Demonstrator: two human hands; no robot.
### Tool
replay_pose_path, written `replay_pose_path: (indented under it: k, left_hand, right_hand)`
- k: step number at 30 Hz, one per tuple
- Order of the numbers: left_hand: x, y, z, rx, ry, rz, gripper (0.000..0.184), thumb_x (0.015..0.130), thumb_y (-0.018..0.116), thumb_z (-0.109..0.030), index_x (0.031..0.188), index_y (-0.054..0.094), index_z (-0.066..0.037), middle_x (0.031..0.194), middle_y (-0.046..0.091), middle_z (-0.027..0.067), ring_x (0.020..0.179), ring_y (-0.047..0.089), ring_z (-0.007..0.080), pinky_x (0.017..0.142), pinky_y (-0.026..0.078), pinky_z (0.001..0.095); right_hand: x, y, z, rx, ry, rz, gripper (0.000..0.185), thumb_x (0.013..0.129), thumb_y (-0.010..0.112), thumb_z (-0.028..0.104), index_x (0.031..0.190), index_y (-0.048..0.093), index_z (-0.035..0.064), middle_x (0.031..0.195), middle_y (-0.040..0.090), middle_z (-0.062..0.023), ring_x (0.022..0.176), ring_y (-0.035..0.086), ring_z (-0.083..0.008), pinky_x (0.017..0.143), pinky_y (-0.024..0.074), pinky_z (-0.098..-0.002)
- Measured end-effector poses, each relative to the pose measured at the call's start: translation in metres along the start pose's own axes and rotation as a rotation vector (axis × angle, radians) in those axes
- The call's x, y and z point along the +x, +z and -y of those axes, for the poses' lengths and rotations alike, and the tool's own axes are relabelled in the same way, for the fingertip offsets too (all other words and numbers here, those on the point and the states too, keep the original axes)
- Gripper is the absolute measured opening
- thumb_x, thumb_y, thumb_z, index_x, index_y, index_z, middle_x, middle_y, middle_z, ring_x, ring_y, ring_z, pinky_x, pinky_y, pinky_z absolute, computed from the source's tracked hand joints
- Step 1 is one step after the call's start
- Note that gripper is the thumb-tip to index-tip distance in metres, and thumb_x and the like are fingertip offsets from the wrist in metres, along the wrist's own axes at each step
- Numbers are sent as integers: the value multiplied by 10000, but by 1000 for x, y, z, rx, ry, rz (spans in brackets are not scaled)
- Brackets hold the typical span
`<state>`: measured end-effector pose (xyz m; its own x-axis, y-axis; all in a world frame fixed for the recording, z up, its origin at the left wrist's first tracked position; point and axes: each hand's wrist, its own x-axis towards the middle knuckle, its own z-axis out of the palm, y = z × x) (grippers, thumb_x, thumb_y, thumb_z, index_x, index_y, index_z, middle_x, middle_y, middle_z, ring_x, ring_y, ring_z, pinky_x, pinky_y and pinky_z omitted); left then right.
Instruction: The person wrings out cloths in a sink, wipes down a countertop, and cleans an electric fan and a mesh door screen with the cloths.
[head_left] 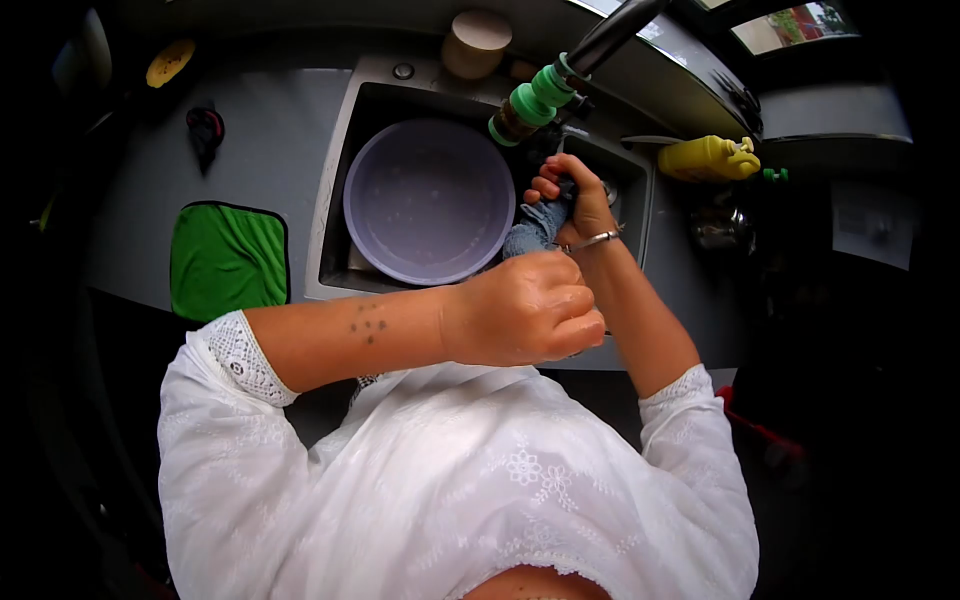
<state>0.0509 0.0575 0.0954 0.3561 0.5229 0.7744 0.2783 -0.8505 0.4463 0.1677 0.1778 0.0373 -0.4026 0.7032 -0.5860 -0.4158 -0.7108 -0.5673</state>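
Note:
A wet-looking, twisted blue-grey cloth [535, 228] stretches between my two hands at the right side of the sink. My left hand [525, 308] is a closed fist at the cloth's near end; the cloth disappears behind it, and the fingers' grip is partly hidden. Farther off, my right hand [580, 195] wraps its fingers round the other end. Left of the cloth, a round lavender basin [365, 235] sits in the sink [333, 240], with some water or droplets visible inside. Above the right hand hangs a dark faucet [615, 35] with a green fitting [535, 100].
A green cloth [228, 260] with a dark border lies on the left counter, below a small dark item [205, 130]. Behind the sink stands a pale round container [477, 45]. At the right are a yellow bottle [705, 158] and a shiny metal pot [722, 228].

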Motion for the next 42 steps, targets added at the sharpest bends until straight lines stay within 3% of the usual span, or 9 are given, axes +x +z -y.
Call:
replay_pose_path:
  k: [13,25,29,31,33,34,36,41,42]
  left_hand:
    - [-55,65,51,111,189,597,160,639,620,-162,672,529,-35,565,539,49,537,596,215,490,458,328]
    - [-89,89,77,-66,301,944,120,674,634,-132,730,639,-26,636,631,97,609,643,252,520,491,355]
    - [-60,35,74,28,153,716,124,707,654,-95,799,603,-29,731,628,74,629,618,240,581,505,358]
    - [-52,8,74,-104,-241,14,86,774,653,-92,798,589,-41,767,628,69,670,621,215,614,509,338]
    - [-44,-23,72,-208,-730,-252,101,846,650,-126,816,586,-53,827,624,71,761,620,190,685,511,304]
    - [-52,-31,77,-198,-717,-250,101,846,650,-126,816,586,-53,827,624,71,761,620,190,685,511,304]
    - [-72,-35,88,-764,-972,-576,122,886,629,-164,831,593,-62,907,628,74,939,597,193,852,469,311]
    - [-88,-31,86,-770,-923,-521,115,891,610,-160,949,580,-66,1063,599,74,1124,515,224,1027,332,368]
    - [-86,-32,83,-695,-984,-560,165,889,617,-173,1006,565,-68,1116,574,71,1133,512,227,1026,338,377]
  right_hand:
    - [69,12,-47,-641,171,204,118,764,570,45,717,465,70,614,454,-49,423,458,-171,484,451,-354]
    - [90,10,-78,-735,195,152,147,736,630,77,743,484,95,638,520,-41,474,521,-153,432,447,-301]
    - [91,-5,-63,-399,237,174,124,778,589,48,818,477,84,734,543,-57,506,535,-177,531,481,-334]
    - [78,-4,-56,-419,254,259,166,779,601,67,910,499,72,809,567,-60,579,562,-175,589,488,-323]
    - [52,-5,-50,-397,291,346,210,789,606,146,962,543,46,807,584,-63,602,566,-162,598,479,-291]
    - [43,-6,-45,-401,340,442,270,793,612,195,1000,567,28,806,593,-64,613,567,-153,604,474,-270]
    - [30,11,-34,-512,387,471,334,786,620,195,1055,589,1,788,597,-54,619,566,-136,602,474,-253]
    - [6,37,-38,-704,326,467,343,745,661,163,1034,613,-15,713,579,-24,623,586,-147,597,470,-252]
    - [6,39,-40,-975,75,459,401,748,658,169,1108,596,3,768,604,-45,633,598,-152,618,482,-265]
